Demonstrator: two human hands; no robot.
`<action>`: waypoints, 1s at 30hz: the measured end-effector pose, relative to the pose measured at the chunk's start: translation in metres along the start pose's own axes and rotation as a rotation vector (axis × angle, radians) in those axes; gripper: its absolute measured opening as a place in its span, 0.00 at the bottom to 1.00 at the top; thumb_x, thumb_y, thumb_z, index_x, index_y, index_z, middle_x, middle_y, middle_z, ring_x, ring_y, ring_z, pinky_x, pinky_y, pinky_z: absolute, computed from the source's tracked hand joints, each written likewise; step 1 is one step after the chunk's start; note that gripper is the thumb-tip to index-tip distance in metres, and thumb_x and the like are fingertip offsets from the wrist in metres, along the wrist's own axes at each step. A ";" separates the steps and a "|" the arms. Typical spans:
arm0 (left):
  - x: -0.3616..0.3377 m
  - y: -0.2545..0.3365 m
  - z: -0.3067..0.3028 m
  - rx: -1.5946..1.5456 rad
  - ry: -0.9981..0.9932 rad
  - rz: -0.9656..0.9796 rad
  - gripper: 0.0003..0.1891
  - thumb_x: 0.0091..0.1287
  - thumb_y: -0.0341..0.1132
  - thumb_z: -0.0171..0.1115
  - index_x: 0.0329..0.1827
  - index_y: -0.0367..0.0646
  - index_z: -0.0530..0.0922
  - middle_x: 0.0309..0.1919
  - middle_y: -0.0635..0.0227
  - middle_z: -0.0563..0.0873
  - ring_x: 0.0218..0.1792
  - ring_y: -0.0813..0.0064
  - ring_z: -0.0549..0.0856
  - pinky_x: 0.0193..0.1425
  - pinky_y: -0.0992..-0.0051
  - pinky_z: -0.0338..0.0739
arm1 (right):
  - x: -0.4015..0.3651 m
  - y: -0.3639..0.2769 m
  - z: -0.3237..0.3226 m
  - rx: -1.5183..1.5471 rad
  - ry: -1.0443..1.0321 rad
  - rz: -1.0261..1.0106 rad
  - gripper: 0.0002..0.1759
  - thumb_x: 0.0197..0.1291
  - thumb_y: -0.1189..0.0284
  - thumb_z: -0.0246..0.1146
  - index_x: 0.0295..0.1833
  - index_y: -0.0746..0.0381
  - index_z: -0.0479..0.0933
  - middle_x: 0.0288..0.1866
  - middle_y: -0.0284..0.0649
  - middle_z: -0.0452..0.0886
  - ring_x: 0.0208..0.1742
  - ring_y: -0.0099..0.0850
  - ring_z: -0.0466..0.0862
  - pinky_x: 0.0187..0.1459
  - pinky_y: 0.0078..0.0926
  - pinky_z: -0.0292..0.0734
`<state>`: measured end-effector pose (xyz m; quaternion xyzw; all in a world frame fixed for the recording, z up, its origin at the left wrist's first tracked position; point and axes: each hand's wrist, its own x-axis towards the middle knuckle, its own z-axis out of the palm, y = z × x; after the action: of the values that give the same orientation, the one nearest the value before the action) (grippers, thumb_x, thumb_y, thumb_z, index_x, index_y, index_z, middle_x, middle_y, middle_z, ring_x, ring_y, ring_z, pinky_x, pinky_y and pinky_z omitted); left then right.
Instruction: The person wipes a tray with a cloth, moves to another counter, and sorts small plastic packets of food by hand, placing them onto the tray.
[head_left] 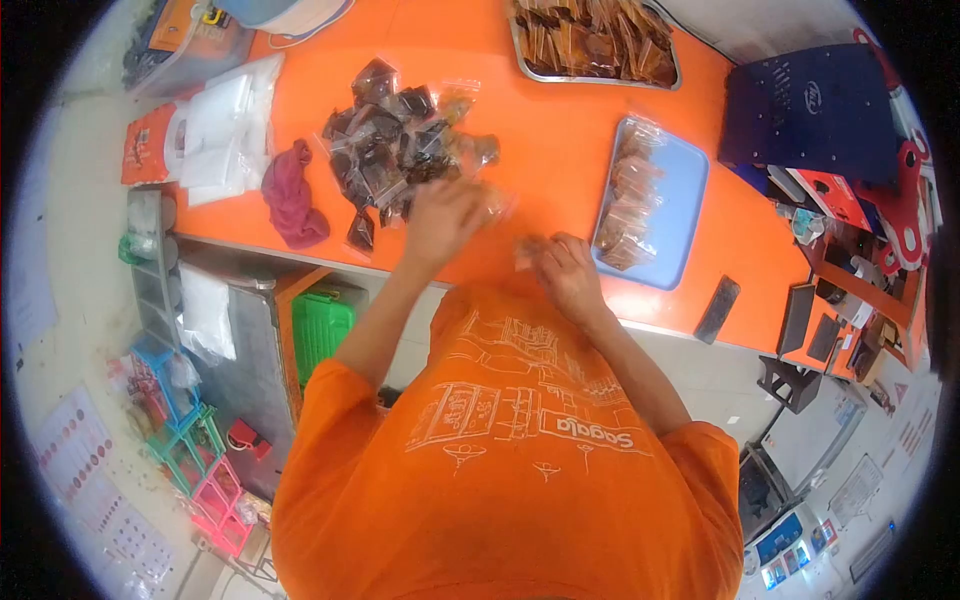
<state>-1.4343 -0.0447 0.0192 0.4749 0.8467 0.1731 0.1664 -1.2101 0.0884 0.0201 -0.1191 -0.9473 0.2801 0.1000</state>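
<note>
My left hand (442,222) is at the front right of a heap of dark-filled clear bags (382,165), its fingers curled and slightly blurred. A small clear bag (497,203) shows just beside its fingertips; whether they grip it is unclear. A few clear bags with light brown contents (478,150) lie at the heap's right side. Near the table's front edge, my right hand (568,272) pinches a small clear packet with brownish contents (528,250). To its right, a blue tray (684,215) bears a column of brown-filled clear packets (634,190).
A metal tray (600,80) of dark brown packets stands at the back. On the left are a maroon cloth (293,195) and white plastic bags (225,135). A dark blue box (810,115) stands at the right, with a dark flat block (717,310) near the front edge.
</note>
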 end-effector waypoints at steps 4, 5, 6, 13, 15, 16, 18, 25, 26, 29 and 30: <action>-0.026 0.046 0.029 -0.249 0.002 0.274 0.10 0.64 0.36 0.66 0.48 0.48 0.86 0.52 0.71 0.86 0.58 0.64 0.80 0.65 0.61 0.70 | -0.001 0.001 -0.001 -0.127 0.120 -0.115 0.15 0.55 0.76 0.62 0.49 0.64 0.82 0.47 0.42 0.85 0.54 0.40 0.80 0.56 0.40 0.74; -0.028 0.047 0.035 -0.292 -0.046 0.314 0.11 0.64 0.36 0.66 0.49 0.49 0.86 0.52 0.69 0.86 0.59 0.64 0.79 0.65 0.60 0.70 | -0.005 0.007 0.004 -0.095 0.114 -0.108 0.14 0.55 0.77 0.61 0.48 0.65 0.82 0.45 0.42 0.85 0.53 0.41 0.80 0.56 0.40 0.74; -0.024 0.047 0.032 -0.292 -0.046 0.317 0.11 0.64 0.36 0.66 0.49 0.49 0.86 0.52 0.69 0.86 0.59 0.64 0.79 0.65 0.60 0.70 | -0.009 0.011 0.008 -0.097 0.115 -0.107 0.14 0.55 0.77 0.61 0.48 0.65 0.82 0.45 0.42 0.85 0.53 0.41 0.80 0.56 0.40 0.74; 0.000 -0.017 0.023 -0.004 0.224 -0.066 0.11 0.65 0.32 0.65 0.49 0.43 0.85 0.46 0.59 0.87 0.51 0.54 0.82 0.58 0.57 0.75 | -0.015 0.017 0.015 0.068 0.015 0.240 0.13 0.53 0.77 0.65 0.46 0.62 0.82 0.46 0.44 0.84 0.51 0.42 0.80 0.55 0.42 0.74; 0.001 -0.014 0.018 -0.070 0.148 -0.161 0.11 0.65 0.32 0.63 0.49 0.45 0.85 0.43 0.57 0.87 0.49 0.55 0.83 0.56 0.58 0.76 | -0.013 0.015 0.009 0.035 -0.011 0.204 0.13 0.53 0.77 0.66 0.46 0.62 0.82 0.46 0.45 0.84 0.52 0.42 0.80 0.55 0.43 0.74; -0.001 -0.004 0.015 -0.143 0.148 -0.112 0.09 0.66 0.33 0.64 0.46 0.43 0.85 0.42 0.57 0.87 0.46 0.53 0.83 0.54 0.58 0.78 | -0.009 0.009 0.000 -0.001 0.050 0.089 0.12 0.52 0.77 0.66 0.45 0.62 0.82 0.46 0.45 0.84 0.52 0.43 0.80 0.55 0.44 0.74; -0.010 0.024 0.016 -0.221 0.146 -0.067 0.08 0.67 0.34 0.65 0.44 0.41 0.84 0.42 0.57 0.87 0.43 0.52 0.83 0.52 0.57 0.79 | -0.004 0.001 -0.011 -0.039 0.104 -0.026 0.12 0.52 0.77 0.67 0.44 0.63 0.82 0.46 0.45 0.84 0.53 0.43 0.80 0.56 0.45 0.74; 0.005 0.049 0.042 -0.379 0.167 0.219 0.10 0.66 0.38 0.67 0.42 0.40 0.84 0.39 0.56 0.87 0.45 0.50 0.85 0.53 0.58 0.79 | -0.018 0.022 0.013 -0.051 0.084 -0.020 0.11 0.51 0.76 0.67 0.43 0.62 0.81 0.47 0.44 0.83 0.52 0.44 0.80 0.56 0.47 0.73; 0.017 0.041 0.043 -0.245 0.339 0.150 0.12 0.65 0.39 0.68 0.41 0.39 0.84 0.40 0.55 0.87 0.44 0.49 0.85 0.53 0.58 0.79 | -0.020 0.023 0.015 -0.017 0.067 0.029 0.11 0.51 0.77 0.68 0.43 0.62 0.82 0.47 0.44 0.83 0.51 0.45 0.80 0.56 0.47 0.73; 0.051 0.007 0.060 -0.030 0.287 -0.390 0.14 0.64 0.43 0.69 0.40 0.39 0.83 0.40 0.55 0.88 0.44 0.49 0.87 0.51 0.57 0.81 | -0.011 0.015 0.012 0.133 0.076 0.328 0.13 0.50 0.78 0.69 0.44 0.62 0.82 0.47 0.44 0.84 0.50 0.46 0.79 0.56 0.45 0.73; 0.056 0.004 0.057 -0.034 0.289 -0.390 0.14 0.64 0.43 0.69 0.40 0.39 0.83 0.40 0.55 0.88 0.44 0.49 0.87 0.51 0.57 0.81 | -0.014 0.019 0.014 0.129 0.076 0.326 0.13 0.50 0.78 0.69 0.44 0.62 0.82 0.47 0.44 0.84 0.50 0.46 0.79 0.56 0.45 0.73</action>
<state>-1.4337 0.0132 -0.0366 0.2698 0.9344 0.2179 0.0815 -1.1972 0.0926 -0.0035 -0.2750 -0.8909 0.3482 0.0966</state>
